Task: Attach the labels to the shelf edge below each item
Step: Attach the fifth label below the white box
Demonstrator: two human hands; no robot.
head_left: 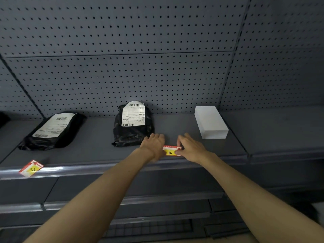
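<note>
A red, white and yellow label marked "E" (170, 152) lies on the grey shelf near its front edge (98, 168), between a black parcel (132, 124) and a white box (210, 122). My left hand (154, 145) pinches the label's left end and my right hand (190, 148) pinches its right end. A second label with a yellow patch (31, 168) rests tilted on the clear edge strip at the far left, below another black parcel (52, 131).
A grey pegboard (140, 58) backs the shelf. A shelf divider seam (248, 156) runs to the right of the white box. Lower shelves (122, 201) with clear edge strips sit beneath my forearms.
</note>
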